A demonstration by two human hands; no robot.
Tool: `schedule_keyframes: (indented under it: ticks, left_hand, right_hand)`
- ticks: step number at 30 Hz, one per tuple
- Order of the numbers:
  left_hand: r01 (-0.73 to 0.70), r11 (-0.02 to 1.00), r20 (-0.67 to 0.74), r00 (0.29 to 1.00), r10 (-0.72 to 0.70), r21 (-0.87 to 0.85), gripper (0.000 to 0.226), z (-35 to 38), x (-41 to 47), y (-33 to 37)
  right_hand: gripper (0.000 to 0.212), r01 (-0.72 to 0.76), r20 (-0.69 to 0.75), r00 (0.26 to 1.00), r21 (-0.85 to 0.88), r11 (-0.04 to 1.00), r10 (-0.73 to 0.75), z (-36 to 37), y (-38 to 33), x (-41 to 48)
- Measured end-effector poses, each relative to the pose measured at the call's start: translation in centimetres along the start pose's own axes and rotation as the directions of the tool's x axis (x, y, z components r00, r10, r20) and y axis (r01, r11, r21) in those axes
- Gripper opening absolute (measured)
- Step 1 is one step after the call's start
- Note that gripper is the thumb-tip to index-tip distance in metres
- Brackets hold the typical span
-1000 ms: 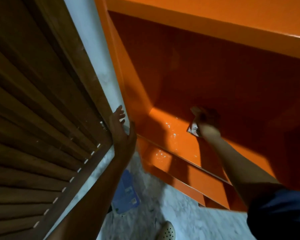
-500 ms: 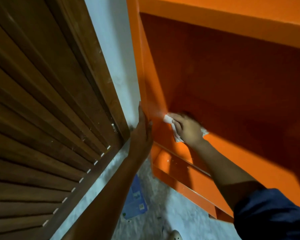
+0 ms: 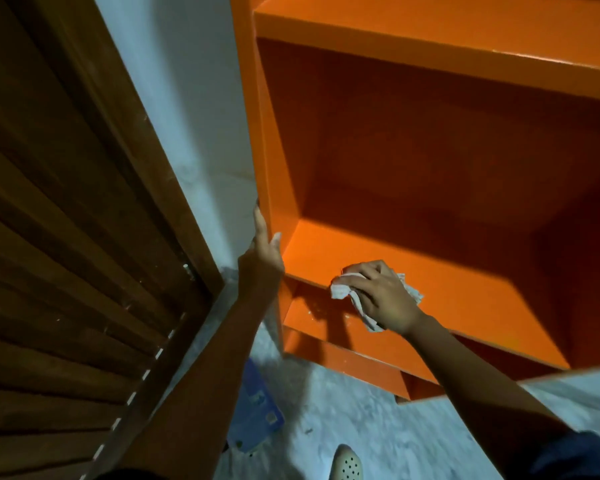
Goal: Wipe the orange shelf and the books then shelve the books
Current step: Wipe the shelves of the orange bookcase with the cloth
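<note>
The orange shelf [image 3: 430,161] fills the right side of the head view, its compartments bare. My right hand [image 3: 383,292] presses a crumpled white cloth [image 3: 342,289] on the front edge of the middle board, near its left end. My left hand [image 3: 262,258] grips the shelf's left side panel, thumb on the front face and fingers on the outer side. A blue book [image 3: 257,414] lies flat on the floor below, partly hidden by my left forearm.
A dark wooden louvred door [image 3: 70,254] stands at the left, with a strip of white wall [image 3: 194,109] between it and the shelf. The floor [image 3: 378,420] is grey marble. The toe of a perforated white shoe [image 3: 346,464] shows at the bottom.
My right hand slid the cloth from the compartment's back, to its left corner, then out to the board's front edge. The view shifted, showing more of the shelf. My left hand stays on the side panel.
</note>
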State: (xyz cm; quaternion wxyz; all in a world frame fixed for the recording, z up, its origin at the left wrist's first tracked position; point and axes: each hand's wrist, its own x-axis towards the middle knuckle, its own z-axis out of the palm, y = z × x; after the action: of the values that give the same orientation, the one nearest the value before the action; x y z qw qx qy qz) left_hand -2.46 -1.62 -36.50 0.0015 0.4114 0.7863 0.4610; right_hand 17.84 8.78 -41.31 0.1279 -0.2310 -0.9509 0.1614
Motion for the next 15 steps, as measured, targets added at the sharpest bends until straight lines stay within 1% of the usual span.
schedule_keyframes:
  ticks: [2, 3, 5, 6, 7, 8, 9, 10, 11, 12, 13, 15]
  left_hand:
    - [-0.092, 0.996, -0.001, 0.996, 0.092, 0.023, 0.055, -0.3, -0.1, -0.3]
    - [-0.113, 0.993, 0.006, 0.994, 0.113, 0.033, 0.056, -0.5, -0.2, -0.5]
    - [-0.09, 0.994, 0.06, 0.994, 0.086, 0.068, 0.057, -0.8, -0.2, -0.7]
    - [-0.061, 0.995, 0.103, 0.993, 0.053, 0.075, 0.058, -1.0, -0.2, -0.7]
    - [-0.044, 0.997, 0.134, 0.99, 0.035, 0.062, 0.059, -1.2, -0.3, -0.7]
    - [-0.049, 0.998, 0.151, 0.988, 0.042, 0.045, 0.059, -1.5, -0.3, -0.7]
    - [-0.058, 0.998, 0.164, 0.985, 0.051, 0.04, 0.059, -1.7, -0.3, -0.6]
    - [-0.068, 0.997, 0.166, 0.984, 0.061, 0.037, 0.059, -1.8, -0.3, -0.5]
    - [-0.074, 0.996, 0.162, 0.984, 0.067, 0.041, 0.059, -1.9, -0.3, -0.5]
    - [-0.077, 0.996, 0.157, 0.985, 0.069, 0.044, 0.058, -1.8, -0.3, -0.5]
    - [-0.081, 0.996, 0.151, 0.986, 0.073, 0.048, 0.058, -1.7, -0.3, -0.6]
    - [-0.094, 0.994, 0.14, 0.986, 0.087, 0.047, 0.059, -1.6, -0.3, -0.5]
  right_hand:
    - [0.032, -0.059, -0.035, 0.998, -0.015, 0.998, 0.058, -0.2, -1.0, -1.9]
    - [0.033, -0.092, -0.045, 0.995, -0.015, 0.996, 0.091, -0.4, -1.6, -2.9]
    - [0.037, -0.157, -0.082, 0.984, -0.001, 0.988, 0.156, -0.9, -2.3, -5.0]
    - [0.04, -0.212, -0.123, 0.969, 0.014, 0.977, 0.212, -1.1, -2.5, -6.2]
    - [0.043, -0.301, -0.192, 0.934, 0.036, 0.953, 0.302, -1.2, -2.4, -7.6]
    - [0.044, -0.415, -0.291, 0.86, 0.077, 0.906, 0.419, -1.3, -2.3, -9.0]
    - [0.044, -0.539, -0.391, 0.739, 0.146, 0.83, 0.548, -1.3, -2.1, -10.4]
    - [0.042, -0.639, -0.466, 0.589, 0.232, 0.734, 0.66, -1.3, -1.8, -11.5]
    - [0.039, -0.698, -0.506, 0.449, 0.316, 0.643, 0.737, -1.2, -1.7, -12.3]
    - [0.036, -0.723, -0.514, 0.351, 0.383, 0.575, 0.783, -1.2, -1.7, -12.6]
    - [0.033, -0.728, -0.507, 0.298, 0.427, 0.536, 0.809, -1.1, -2.0, -12.6]
    - [0.03, -0.713, -0.488, 0.252, 0.491, 0.501, 0.836, -0.6, -2.7, -11.6]
